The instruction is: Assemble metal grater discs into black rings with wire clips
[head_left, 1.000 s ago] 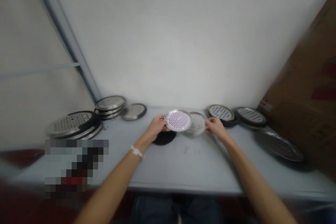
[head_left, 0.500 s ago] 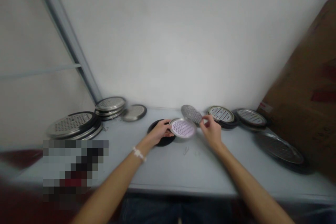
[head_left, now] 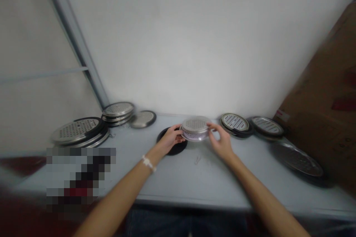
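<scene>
An upper disc (head_left: 196,123) is over a lower disc (head_left: 193,136), between left hand (head_left: 170,140) and right hand (head_left: 221,142). On the table (head_left: 178,185), a pad (head_left: 177,149) lies below the left hand, stacks (head_left: 79,131) left, other discs (head_left: 236,122) right, a box (head_left: 325,118) beside those, a wall (head_left: 178,44) behind.

I seem to be in a workshop or packing room. Before me, a plain grey surface (head_left: 194,185) carries stacked round, perforated silver metal discs (head_left: 118,109), with brown printed cardboard (head_left: 325,103) rising at right.

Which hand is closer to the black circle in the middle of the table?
Left. The left hand hides part of the black circle from view; the right hand is farther away, to its right.
</scene>
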A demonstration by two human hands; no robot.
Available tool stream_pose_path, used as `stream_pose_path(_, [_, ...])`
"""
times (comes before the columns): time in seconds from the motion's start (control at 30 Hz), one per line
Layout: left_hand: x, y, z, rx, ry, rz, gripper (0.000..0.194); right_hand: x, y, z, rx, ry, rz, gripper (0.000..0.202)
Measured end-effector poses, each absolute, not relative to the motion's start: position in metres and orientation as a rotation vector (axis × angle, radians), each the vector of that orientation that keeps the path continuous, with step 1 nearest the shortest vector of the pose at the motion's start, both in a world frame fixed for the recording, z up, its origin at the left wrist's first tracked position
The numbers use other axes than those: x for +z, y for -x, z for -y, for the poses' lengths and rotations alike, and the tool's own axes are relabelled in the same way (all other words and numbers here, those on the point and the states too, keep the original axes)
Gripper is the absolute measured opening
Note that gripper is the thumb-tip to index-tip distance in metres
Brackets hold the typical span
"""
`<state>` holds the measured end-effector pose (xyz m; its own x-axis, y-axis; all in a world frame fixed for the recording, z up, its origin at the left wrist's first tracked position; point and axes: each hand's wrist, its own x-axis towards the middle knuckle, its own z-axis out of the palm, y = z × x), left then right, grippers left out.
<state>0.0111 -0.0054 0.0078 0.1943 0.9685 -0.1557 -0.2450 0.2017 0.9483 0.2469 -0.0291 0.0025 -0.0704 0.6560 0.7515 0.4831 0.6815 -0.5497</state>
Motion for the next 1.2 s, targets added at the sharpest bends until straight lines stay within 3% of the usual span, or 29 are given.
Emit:
stream_pose_path(0.27, [0.007, -0.01, 0.007, 1.07, -1.038, -1.012, 0.055, -0.005, -0.248, 0.019, 0.537, 0.989, 1.387, 0.02])
stream_pose_path(0.5, [0.004, -0.013, 0.011, 0.997, -1.098, -0.959, 0.054, -0.018, -0.257, 0.0, 0.791, 1.22, 1.141, 0.048])
stream_pose_path(0.7, [0.002, -0.016, 0.013, 0.959, -1.069, -0.951, 0.052, -0.02, -0.257, -0.001, 0.977, 1.291, 1.134, 0.048])
stream_pose_path(1.0, [0.003, -0.016, 0.008, 0.962, -0.948, -0.896, 0.026, -0.03, -0.251, -0.003, 1.086, 1.289, 1.219, 0.046])
stream_pose_path(1.2, [0.006, -0.017, 0.012, 0.957, -1.056, -1.003, 0.034, -0.031, -0.247, 0.002, 1.052, 1.25, 1.264, 0.048])
